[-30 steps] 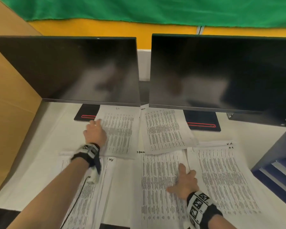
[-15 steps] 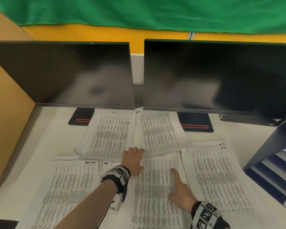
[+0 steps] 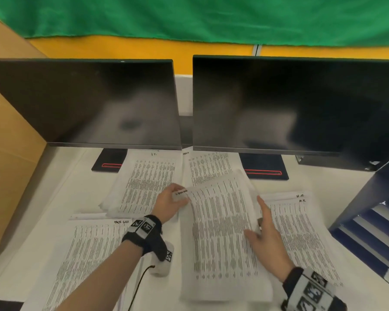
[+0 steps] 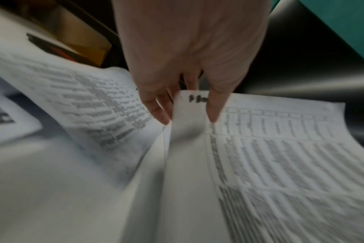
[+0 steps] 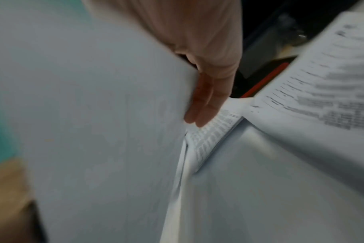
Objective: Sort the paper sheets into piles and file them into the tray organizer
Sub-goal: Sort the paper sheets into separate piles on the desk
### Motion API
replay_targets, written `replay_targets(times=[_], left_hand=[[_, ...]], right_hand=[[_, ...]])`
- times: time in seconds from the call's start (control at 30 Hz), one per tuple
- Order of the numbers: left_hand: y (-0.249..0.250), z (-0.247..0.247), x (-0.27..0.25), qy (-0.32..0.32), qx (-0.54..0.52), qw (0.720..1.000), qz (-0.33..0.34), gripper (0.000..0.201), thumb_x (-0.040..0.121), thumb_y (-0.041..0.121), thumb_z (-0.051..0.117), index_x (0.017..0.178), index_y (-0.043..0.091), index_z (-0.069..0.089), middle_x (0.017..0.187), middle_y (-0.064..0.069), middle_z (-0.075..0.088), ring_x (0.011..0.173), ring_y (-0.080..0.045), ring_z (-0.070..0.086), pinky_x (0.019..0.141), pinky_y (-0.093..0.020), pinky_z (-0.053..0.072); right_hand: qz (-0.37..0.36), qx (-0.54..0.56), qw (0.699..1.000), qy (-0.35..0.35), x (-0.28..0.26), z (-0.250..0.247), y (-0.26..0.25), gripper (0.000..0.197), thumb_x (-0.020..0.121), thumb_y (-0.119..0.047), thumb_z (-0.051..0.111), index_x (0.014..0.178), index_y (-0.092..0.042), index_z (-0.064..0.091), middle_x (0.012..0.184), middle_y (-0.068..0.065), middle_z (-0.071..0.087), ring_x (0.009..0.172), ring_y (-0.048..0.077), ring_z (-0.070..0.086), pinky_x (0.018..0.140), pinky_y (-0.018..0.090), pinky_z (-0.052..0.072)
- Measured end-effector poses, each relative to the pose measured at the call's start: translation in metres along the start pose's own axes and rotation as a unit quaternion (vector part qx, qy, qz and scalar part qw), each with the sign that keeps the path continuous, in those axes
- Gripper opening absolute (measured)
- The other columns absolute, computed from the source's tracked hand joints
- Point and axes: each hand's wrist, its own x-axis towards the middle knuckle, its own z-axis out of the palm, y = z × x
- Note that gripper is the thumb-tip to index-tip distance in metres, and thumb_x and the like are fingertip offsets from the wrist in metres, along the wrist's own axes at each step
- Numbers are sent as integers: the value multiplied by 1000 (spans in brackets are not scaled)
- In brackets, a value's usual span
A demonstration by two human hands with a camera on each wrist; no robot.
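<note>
While the middle pile [image 3: 220, 232] lifts, its loose sheets could easily fan out.
Left hand [image 3: 166, 206] pinches its far-left corner; right hand [image 3: 264, 235], fingers straight, only props the right edge.

Centre pile of printed sheets [image 3: 220, 232] — far end curled upward.

An office desk: two dark monitors [image 3: 189, 104] stand side by side at the back of a white desktop [image 3: 61, 187], printed paper sheets [image 3: 148, 178] spread before them, and a blue tray organizer [image 3: 368, 221] to their right.
</note>
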Motion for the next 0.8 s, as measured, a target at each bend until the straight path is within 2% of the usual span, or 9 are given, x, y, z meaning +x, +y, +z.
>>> replay_targets(times=[0.07,0.13,0.23,0.33,0.47,0.53,0.63,0.7,0.8], left_hand=[[2,8,9,63,-25,997,-28,43,83,13,66,121,16,46,114,-6,53,96,-21,56,79,-28,48],[4,17,17,90,-42,992,-78,48,86,13,63,128,12,40,123,-13,49,104,-26,54,90,-36,47],[3,29,28,51,-35,987,-147,52,92,21,54,136,8,32,137,-18,42,122,-30,47,102,-38,38],[4,38,38,-31,15,982,-186,62,95,33,47,144,6,20,147,-20,34,132,-32,38,110,-38,32],[11,42,50,-95,33,974,-204,72,95,37,46,148,5,9,152,-18,25,137,-32,33,110,-38,32],[13,41,54,-105,22,971,-212,75,94,38,48,148,7,7,152,-17,24,137,-32,33,110,-41,35],[14,38,59,-102,14,970,-219,75,93,39,50,148,8,9,154,-15,22,137,-31,32,111,-41,34],[13,37,62,-102,-11,971,-215,75,92,38,52,148,10,11,154,-14,21,137,-30,32,111,-42,35],[12,35,63,-113,-42,970,-210,75,92,36,54,148,11,11,155,-13,19,138,-29,30,110,-40,36]], right_hand=[[54,63,996,45,28,-4,0,73,89,2,53,143,-31,17,94,-1,65,69,28,66,61,41,57],[107,85,988,74,60,-7,5,59,88,1,55,135,-23,30,94,2,65,78,28,68,72,46,58],[156,96,978,97,108,-8,15,38,83,0,60,117,-11,47,110,15,65,93,29,66,87,48,54],[184,88,973,107,151,-9,21,31,81,-4,62,110,-10,54,115,15,64,104,31,62,95,46,49],[190,30,980,43,190,-7,23,30,83,-16,60,112,-8,59,112,12,65,105,31,62,98,49,48],[199,-53,977,44,202,-3,21,46,83,-27,58,127,-15,51,128,14,55,116,33,54,103,49,42],[189,-200,960,48,215,0,17,52,90,-25,53,138,-10,39,140,17,43,128,36,42,106,44,36],[211,-159,964,12,223,2,17,50,90,-21,54,136,-9,40,135,15,51,122,34,49,101,42,41],[201,-129,971,-10,243,5,27,36,86,-20,56,120,-7,53,120,14,62,108,30,58,95,41,48]])
